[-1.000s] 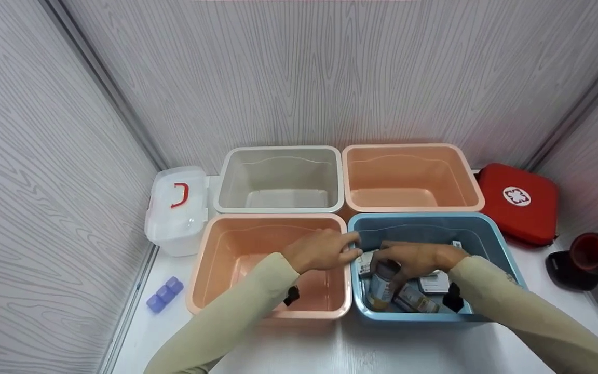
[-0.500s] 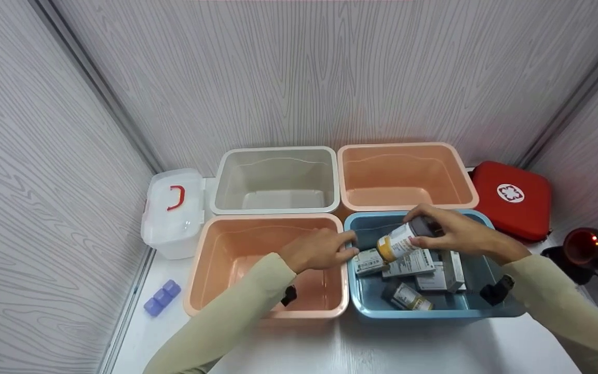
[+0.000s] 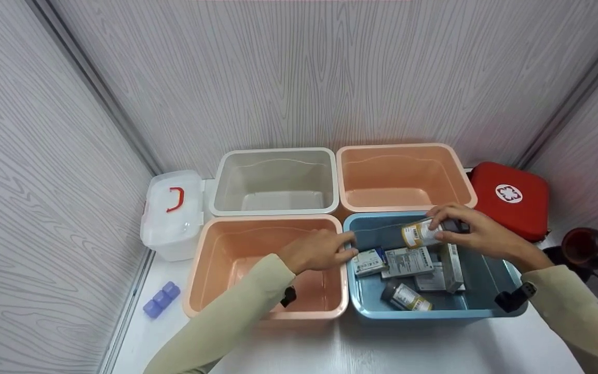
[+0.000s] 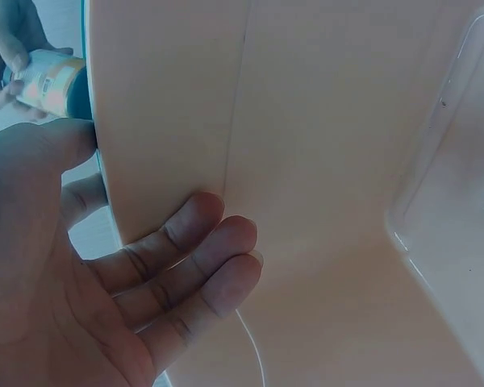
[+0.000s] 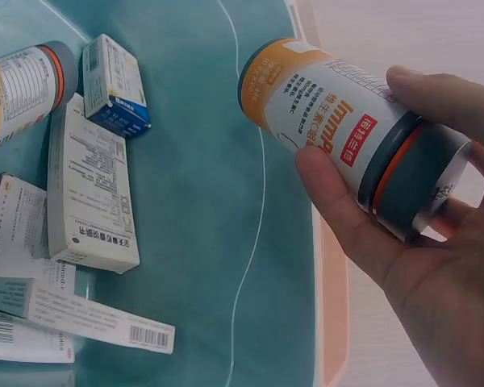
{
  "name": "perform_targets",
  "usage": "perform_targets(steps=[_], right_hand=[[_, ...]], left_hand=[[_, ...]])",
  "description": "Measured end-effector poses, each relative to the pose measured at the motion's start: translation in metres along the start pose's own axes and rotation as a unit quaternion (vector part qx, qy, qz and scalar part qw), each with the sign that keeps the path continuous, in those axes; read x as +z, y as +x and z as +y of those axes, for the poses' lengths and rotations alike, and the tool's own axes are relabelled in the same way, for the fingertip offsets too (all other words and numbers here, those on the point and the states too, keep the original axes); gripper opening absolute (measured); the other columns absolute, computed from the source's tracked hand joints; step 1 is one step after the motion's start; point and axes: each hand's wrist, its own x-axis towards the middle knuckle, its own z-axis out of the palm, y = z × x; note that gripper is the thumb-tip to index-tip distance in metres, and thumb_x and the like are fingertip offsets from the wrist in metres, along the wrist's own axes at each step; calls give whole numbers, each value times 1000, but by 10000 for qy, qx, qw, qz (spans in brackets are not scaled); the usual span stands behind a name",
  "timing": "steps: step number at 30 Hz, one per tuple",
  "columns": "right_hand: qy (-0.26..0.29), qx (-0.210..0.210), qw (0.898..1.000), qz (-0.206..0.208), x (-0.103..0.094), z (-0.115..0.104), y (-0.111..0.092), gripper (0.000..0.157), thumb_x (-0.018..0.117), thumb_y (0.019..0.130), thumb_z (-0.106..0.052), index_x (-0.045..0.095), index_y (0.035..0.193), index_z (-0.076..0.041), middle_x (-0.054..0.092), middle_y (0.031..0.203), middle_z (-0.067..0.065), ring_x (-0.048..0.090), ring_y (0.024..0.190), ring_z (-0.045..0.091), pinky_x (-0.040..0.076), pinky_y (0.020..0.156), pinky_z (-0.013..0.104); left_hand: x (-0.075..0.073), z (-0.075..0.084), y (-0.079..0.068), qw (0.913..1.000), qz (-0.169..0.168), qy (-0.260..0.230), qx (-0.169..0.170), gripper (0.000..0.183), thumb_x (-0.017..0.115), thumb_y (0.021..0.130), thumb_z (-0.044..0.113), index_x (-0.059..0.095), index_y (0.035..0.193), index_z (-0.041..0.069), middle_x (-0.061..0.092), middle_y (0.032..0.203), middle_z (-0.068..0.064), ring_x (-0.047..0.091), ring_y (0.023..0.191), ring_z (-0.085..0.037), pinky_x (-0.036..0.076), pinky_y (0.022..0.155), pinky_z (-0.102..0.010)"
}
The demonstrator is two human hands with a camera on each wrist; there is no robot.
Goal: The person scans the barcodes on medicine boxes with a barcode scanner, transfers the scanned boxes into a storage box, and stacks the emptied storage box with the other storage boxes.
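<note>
My right hand (image 3: 475, 234) grips a pill bottle (image 3: 420, 234) above the back of the blue bin (image 3: 480, 314). The bottle is tilted nearly sideways. The right wrist view shows its white and orange label (image 5: 323, 105), with the dark cap near the palm. Below, in the bin, lie a second pill bottle (image 3: 407, 297) and several medicine boxes, among them a white box (image 3: 407, 262) and a smaller blue-ended box (image 3: 369, 262). My left hand (image 3: 320, 250) rests at the shared rim of the front peach bin (image 3: 195, 280) and the blue bin, fingers relaxed.
Behind stand a grey bin (image 3: 277, 212) and another peach bin (image 3: 408, 209). A clear box with a red handle (image 3: 172, 213) and a purple pill organizer (image 3: 162, 299) are at left. At right are a red first-aid case (image 3: 512, 202) and a black device (image 3: 589, 249) with a cable.
My right hand has lifted the pill bottle from the blue bin's front left and carried it back and to the right. The left hand stays at the rim.
</note>
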Motion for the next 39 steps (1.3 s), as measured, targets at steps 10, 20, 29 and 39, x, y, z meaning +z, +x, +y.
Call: perform_targets(steps=[10,20,29,39], right_hand=[[-160,335,9952,904,-9,6,-16,38,78,100,-9,71,137,-14,56,153,9,47,129,8,50,93,13],[-14,756,9825,1705,-24,23,-45,50,76,103,-9,58,150,-10,54,141,-15,51,115,16,53,87,13],[392,1073,9663,2309,-30,41,-76,39,67,108,-9,58,146,-4,50,146,-17,46,124,12,53,90,11],[231,1764,9343,3089,-32,49,-100,55,72,106,-16,53,158,-17,49,132,-20,52,112,7,48,87,4]], left_hand=[[-2,0,-1,10000,9,-29,72,32,51,115,43,64,136,22,71,104,2,64,84,-13,56,79,-32],[-1,0,-1,9999,10,-41,117,32,51,115,44,64,136,22,71,105,1,64,87,-14,56,82,-33],[0,-2,1,10000,-18,-46,55,33,51,115,46,64,136,24,70,104,3,64,85,-14,55,78,-31],[0,-2,0,10000,-18,-20,36,32,51,115,45,63,135,23,67,99,2,62,81,-14,52,73,-30]])
